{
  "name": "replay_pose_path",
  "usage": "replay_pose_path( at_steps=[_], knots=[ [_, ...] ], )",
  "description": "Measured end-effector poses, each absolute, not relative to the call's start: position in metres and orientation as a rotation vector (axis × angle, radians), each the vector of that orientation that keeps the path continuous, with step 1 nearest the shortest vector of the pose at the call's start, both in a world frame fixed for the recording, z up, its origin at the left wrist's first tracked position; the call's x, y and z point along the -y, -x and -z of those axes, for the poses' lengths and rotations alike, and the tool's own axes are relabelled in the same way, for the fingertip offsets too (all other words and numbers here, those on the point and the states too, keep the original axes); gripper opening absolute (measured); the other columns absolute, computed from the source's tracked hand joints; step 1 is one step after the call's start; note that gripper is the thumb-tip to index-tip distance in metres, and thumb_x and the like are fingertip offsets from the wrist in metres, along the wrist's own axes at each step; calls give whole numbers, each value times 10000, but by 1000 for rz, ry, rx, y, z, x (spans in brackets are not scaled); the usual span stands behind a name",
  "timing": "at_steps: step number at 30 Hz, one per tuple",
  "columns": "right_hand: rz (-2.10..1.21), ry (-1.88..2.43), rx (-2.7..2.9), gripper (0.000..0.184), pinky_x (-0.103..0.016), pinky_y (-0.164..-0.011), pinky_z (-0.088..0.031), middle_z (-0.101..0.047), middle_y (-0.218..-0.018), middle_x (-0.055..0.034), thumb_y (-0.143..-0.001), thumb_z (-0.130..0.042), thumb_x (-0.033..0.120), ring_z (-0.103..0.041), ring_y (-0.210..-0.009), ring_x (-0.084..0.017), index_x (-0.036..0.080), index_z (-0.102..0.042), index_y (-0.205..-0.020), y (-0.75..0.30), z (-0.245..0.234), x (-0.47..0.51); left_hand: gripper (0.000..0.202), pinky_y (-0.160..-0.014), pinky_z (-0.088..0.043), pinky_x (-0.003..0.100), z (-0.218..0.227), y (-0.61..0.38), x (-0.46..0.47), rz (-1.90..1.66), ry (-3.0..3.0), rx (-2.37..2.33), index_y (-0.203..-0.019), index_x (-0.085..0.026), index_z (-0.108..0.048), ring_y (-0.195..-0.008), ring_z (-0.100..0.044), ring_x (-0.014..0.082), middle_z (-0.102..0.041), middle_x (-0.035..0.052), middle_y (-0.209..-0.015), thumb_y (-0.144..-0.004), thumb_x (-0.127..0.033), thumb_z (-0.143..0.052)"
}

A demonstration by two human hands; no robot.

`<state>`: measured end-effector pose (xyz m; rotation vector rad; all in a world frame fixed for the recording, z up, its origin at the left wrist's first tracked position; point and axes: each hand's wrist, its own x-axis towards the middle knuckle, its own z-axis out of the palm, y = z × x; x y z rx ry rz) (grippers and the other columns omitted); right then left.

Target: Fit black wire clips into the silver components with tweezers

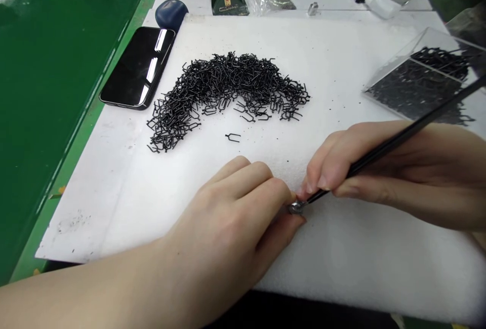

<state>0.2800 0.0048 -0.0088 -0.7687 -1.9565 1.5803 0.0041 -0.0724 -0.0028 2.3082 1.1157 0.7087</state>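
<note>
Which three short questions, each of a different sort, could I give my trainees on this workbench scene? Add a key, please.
1. Short answer: What do the left hand and the right hand each hold?

2. True or false: In this view, the smartphone lies to the left of the curved heap of small black forked pieces.

3. Multiple choice: Where does the lone forked piece lie?
a) On the smartphone
b) Between the heap and the left hand
c) Inside the clear box

Key:
1. Left: a small metal part; right: a slim black tool, its tip at that part.
2. True.
3. b
</note>
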Motion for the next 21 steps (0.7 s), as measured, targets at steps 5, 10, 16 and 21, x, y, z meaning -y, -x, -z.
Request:
replay_pose_path(
  at_steps=[5, 10, 16, 21],
  knots=[
    [-1566, 790, 1964, 136, -291, -833, -754, -926, -1004, -1, -1072, -921, 263, -904, -893, -217, 392, -952, -1097, -279, 7, -5, 175, -781, -606, 304, 5, -4, 70, -735, -2315, -1088, -1034, -126, -819, -837, -650, 174, -682, -11, -850, -1184, -140, -729],
    [-1588, 763, 1941, 126, -316, -837, -757, -924, -1020, -14, -1056, -939, 289, -907, -911, -234, 389, -954, -1131, -279, 8, -3, 169, -753, -609, 304, 5, -3, 72, -721, -2304, -1108, -1057, -145, -819, -834, -649, 178, -683, -9, -854, -1193, -158, -719],
    [-1484, 815, 1998, 53, -285, -835, -759, -926, -1019, 4, -1102, -909, 423, -906, -915, -211, 413, -947, -1136, -280, 10, -2, 177, -685, -569, 296, 4, -5, 72, -705, -2294, -1111, -1054, -148, -823, -819, -642, 180, -673, -3, -842, -1190, -158, -709],
    [-1509, 793, 1993, 56, -291, -833, -760, -924, -1008, 1, -1092, -922, 380, -906, -906, -217, 410, -951, -1129, -282, 9, -2, 186, -756, -603, 297, 3, -5, 72, -708, -2291, -1102, -1034, -133, -831, -833, -644, 182, -658, -8, -838, -1178, -135, -714]
  ],
)
